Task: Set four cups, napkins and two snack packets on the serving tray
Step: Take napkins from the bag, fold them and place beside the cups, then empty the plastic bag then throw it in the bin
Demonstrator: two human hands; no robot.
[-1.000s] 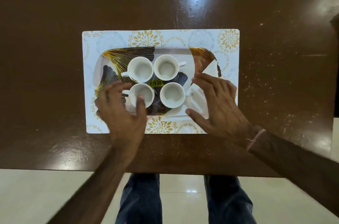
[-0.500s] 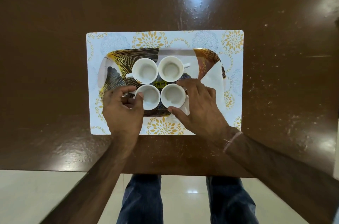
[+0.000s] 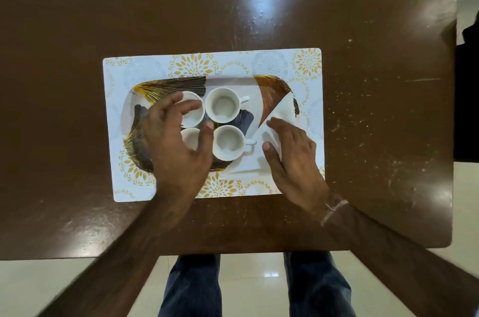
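on the tray (image 3: pixel 228 80), four cups (image 3: pixel 222 106), right hand (image 3: pixel 293 156) pressing napkin (image 3: pixel 282 111)

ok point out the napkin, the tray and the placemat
napkin (image 3: pixel 281 111): head view, bare white upper part beyond the right hand
tray (image 3: pixel 166 87): head view, patterned far-left rim
placemat (image 3: pixel 308 62): head view, flowered far-right corner

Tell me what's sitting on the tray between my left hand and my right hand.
In the head view, one white cup stands between the left hand and the right hand, its handle pointing toward the napkin under the right hand.
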